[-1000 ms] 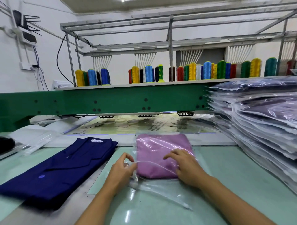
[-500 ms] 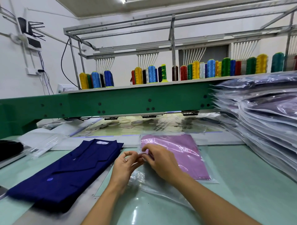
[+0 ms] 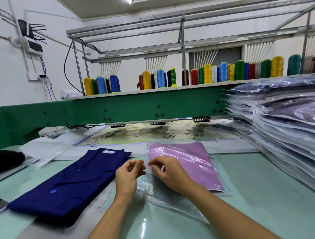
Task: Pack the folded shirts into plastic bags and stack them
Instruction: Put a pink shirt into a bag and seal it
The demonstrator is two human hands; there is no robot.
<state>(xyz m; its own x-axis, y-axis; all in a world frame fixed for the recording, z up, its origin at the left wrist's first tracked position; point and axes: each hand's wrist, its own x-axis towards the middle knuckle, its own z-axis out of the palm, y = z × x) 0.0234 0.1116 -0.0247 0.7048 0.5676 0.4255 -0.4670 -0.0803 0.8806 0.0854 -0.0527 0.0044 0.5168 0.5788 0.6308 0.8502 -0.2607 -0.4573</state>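
Pinching the plastic bag point(image 3: 170, 203) with the right hand point(image 3: 170, 175); curling the left hand point(image 3: 127, 177) beside it, hold unclear.

The plastic bag point(image 3: 162, 199) holding the pink shirt point(image 3: 187, 153) now slants away rightward under the right hand point(image 3: 170, 174); the left hand point(image 3: 127, 177) parts slightly from it

Bright, even ceiling light point(image 3: 129, 1) glares off the glossy table point(image 3: 255, 196); edges bow and blur slightly.

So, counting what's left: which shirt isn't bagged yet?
The navy blue shirt, lying bare; the pink shirt and the stack are already bagged.
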